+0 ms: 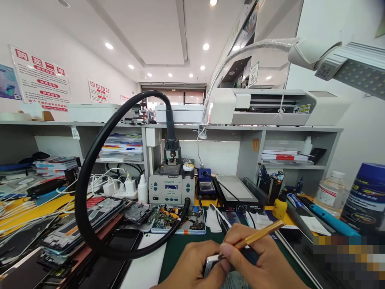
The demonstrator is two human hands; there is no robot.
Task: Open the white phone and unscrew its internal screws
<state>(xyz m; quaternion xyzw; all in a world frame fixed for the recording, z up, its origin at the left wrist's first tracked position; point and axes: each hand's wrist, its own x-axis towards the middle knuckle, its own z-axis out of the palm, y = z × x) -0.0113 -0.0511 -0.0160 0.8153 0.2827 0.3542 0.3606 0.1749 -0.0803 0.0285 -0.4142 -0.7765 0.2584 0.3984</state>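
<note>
Both my hands work at the bottom middle of the head view. My left hand (189, 265) is curled around a small silver device (212, 263), steadying it on the dark green mat (186, 245). My right hand (261, 261) is closed in a pinch on a gold-coloured hand tool (260, 235), whose tip points down-left onto the device. The lower part of the device is cut off by the frame edge and partly hidden by my fingers.
A grey hot-air rework station (172, 186) with a looping black hose (90, 168) stands behind the mat. Trays of circuit parts (177, 218) lie before it. Stacked phones (81, 233) fill the left. A black heating plate (236, 194), bottles (332, 192), a blue can (365, 196) and a lamp (345, 64) are on the right.
</note>
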